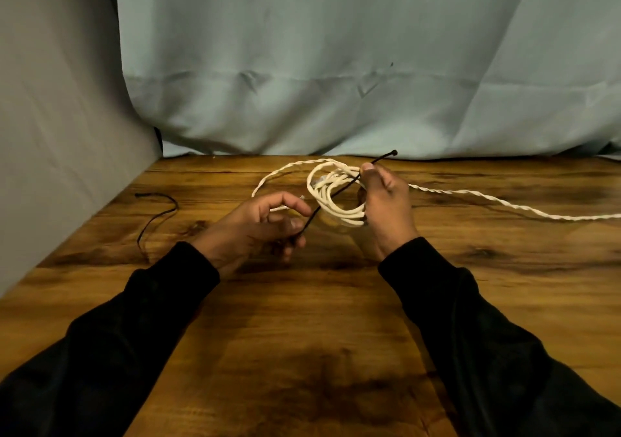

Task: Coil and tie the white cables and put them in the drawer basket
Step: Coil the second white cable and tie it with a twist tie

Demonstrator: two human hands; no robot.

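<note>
Currently: tying step. Coil (339, 198) gripped by right hand (386, 198); tie (336, 194) tail pinched by left hand (265, 225). Next: tail to be threaded through head.

The white twisted cable (336, 198) is wound into several upright loops above the wooden table. A black cable tie (349, 186) slants across the coil. The cable's uncoiled length trails right along the tabletop.

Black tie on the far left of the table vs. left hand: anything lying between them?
Nothing: the head view shows only bare wooden table between the loose black tie and the left hand, which pinches another black tie.
</note>
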